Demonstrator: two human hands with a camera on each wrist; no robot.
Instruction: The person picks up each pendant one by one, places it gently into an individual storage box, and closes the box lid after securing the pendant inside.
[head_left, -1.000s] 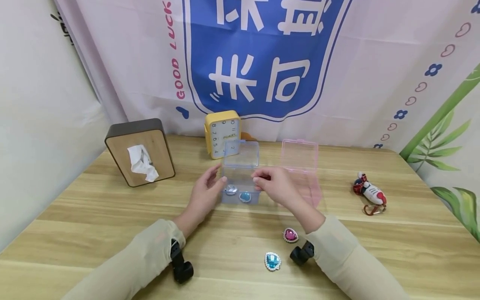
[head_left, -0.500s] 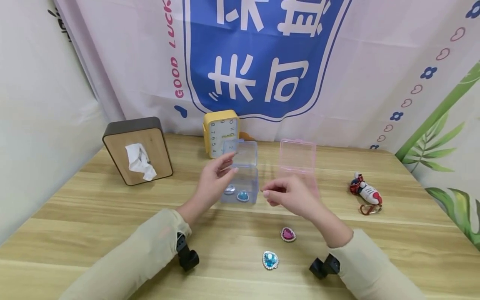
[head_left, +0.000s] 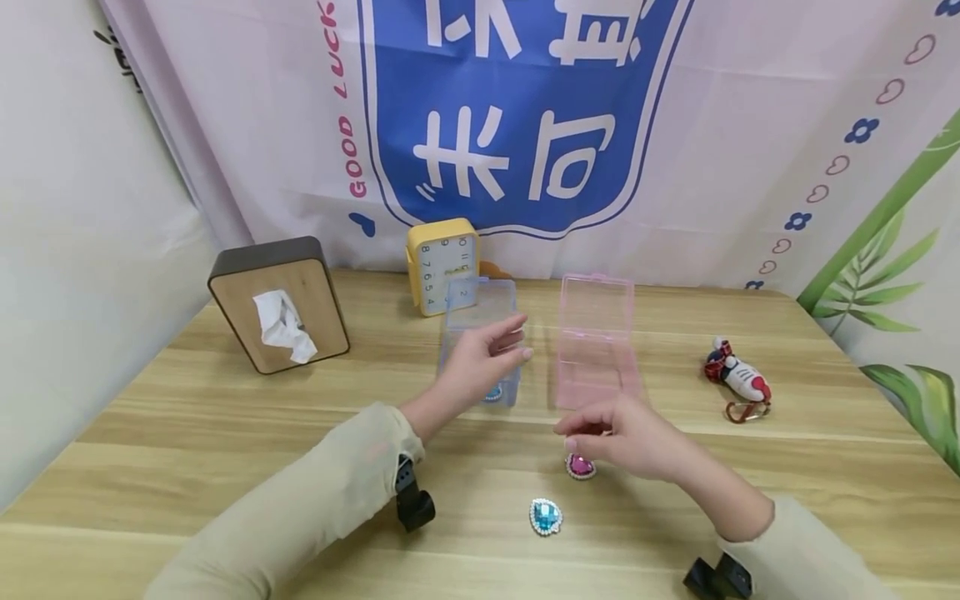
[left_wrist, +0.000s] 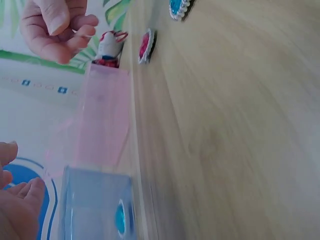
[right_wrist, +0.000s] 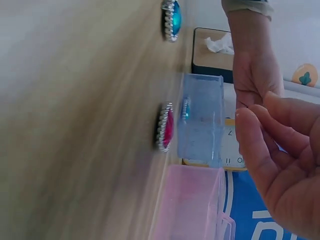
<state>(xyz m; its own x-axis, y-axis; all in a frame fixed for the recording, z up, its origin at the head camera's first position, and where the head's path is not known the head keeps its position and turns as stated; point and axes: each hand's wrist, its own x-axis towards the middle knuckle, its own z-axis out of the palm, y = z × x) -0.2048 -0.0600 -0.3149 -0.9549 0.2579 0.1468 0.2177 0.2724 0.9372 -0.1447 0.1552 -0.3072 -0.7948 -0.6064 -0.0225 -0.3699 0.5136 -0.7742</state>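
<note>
My left hand (head_left: 483, 362) hovers over the clear blue box (head_left: 507, 393), fingers loosely extended and holding nothing. That box has its lid up, and a blue gem with a pearly rim (right_wrist: 186, 108) lies inside it; my hand hides part of the box. My right hand (head_left: 630, 437) is just above a heart-shaped pink gem (head_left: 581, 467) on the table. Its fingers are bent loosely, with a gap to the gem in the right wrist view. Nearer the front lies a heart-shaped blue gem (head_left: 545, 517). A clear pink box (head_left: 596, 371) with a raised lid stands right of the blue one.
On the wooden table (head_left: 465, 533), a tissue box (head_left: 315, 308) stands at the left and a yellow clock (head_left: 442, 267) behind the blue box. A plush keychain (head_left: 738, 381) lies at the right. A printed cloth (head_left: 712, 167) hangs behind.
My right hand has left the blue box and moved right and toward me, over the pink gem. My left hand has lifted from the box's left side and shifted right across it.
</note>
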